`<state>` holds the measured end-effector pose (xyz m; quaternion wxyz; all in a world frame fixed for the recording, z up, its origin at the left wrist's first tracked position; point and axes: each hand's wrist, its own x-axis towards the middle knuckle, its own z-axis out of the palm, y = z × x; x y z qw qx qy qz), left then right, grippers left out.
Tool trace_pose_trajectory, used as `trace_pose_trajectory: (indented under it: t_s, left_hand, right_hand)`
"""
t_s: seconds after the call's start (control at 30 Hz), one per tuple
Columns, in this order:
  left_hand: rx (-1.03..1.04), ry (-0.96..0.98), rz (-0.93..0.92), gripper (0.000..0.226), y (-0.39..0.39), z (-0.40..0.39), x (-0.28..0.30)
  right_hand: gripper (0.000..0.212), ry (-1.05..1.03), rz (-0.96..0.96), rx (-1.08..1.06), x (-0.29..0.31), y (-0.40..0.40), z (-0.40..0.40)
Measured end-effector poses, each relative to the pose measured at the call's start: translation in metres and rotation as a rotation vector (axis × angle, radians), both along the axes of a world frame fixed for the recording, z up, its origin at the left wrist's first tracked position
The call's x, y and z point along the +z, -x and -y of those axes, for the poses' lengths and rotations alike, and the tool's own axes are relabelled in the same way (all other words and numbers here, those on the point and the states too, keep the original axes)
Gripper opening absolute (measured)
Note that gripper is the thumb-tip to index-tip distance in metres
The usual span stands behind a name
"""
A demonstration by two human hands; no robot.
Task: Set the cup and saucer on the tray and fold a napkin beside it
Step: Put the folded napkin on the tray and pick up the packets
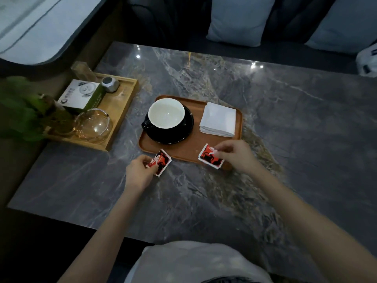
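I saw cup (166, 113) on saucer (179, 129) at tray's (183, 149) nine o'clock, folded napkin (218, 119) at three, left hand (138, 173) pinching one red packet (160, 161), right hand (234, 155) pinching another packet (210, 157)

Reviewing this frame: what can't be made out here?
- Head view: print on the packets, one in the left hand, one in the right hand, too small and blurred.
- Text on the box: too small.
- Plant blurred, cut by left edge.
- Saucer centre hidden by the cup.
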<state>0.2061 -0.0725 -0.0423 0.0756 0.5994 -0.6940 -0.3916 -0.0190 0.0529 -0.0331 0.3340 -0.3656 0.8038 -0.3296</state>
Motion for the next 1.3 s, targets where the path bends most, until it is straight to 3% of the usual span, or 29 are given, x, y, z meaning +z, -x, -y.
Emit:
trace_pose_trajectory:
  t_s: [0.2,0.37,0.6,0.9,1.17,1.3]
  left_hand:
    - [-0.227,-0.068,-0.096,0.01,0.023,0.018,0.015]
    - [-0.582,0.02,-0.058,0.019,0.067,0.017,0.025]
    - [-0.808,-0.032,0.04,0.027,0.124,0.002,0.009]
    - [-0.88,0.021,0.08,0.028,0.142,-0.001,-0.011]
    - [-0.899,0.142,0.043,0.033,0.144,-0.005,-0.014]
    - [-0.865,0.14,0.05,0.034,0.145,-0.007,-0.017]
  right_hand:
    - [0.019,-0.112,-0.161,0.014,-0.009,0.028,0.009]
    - [0.019,-0.167,-0.199,0.089,-0.017,0.032,0.014]
    - [0.022,-0.247,-0.316,0.207,-0.024,0.035,0.02]
    - [0.04,-0.298,-0.218,0.219,-0.022,0.041,0.024]
    - [0.028,-0.304,-0.142,0.227,-0.016,0.039,0.02]
    - [0.028,-0.285,-0.211,0.274,-0.015,0.036,0.014]
